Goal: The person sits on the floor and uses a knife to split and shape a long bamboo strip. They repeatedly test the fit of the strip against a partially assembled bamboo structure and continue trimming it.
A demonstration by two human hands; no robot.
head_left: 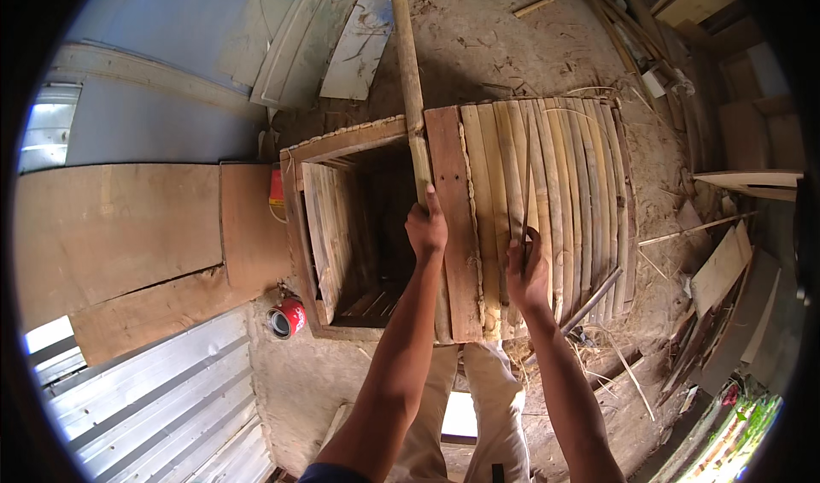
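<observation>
At frame centre, the left hand (pixel 426 227) grips a wooden pole (pixel 407 64) reaching the top edge; right of it, the right hand (pixel 530 271) pinches a thin dark strip (pixel 527 194) over the slatted box (pixel 589 210).

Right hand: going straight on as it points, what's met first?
Likely the slatted box top just ahead of the right hand; depth is unclear, so they may already touch.

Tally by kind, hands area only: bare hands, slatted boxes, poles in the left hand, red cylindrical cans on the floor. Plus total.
Bare hands: 2 (left hand, right hand)
Brown slatted wooden box: 1
Long light-brown wooden pole: 1
Red cylindrical can: 1
Total: 5
</observation>
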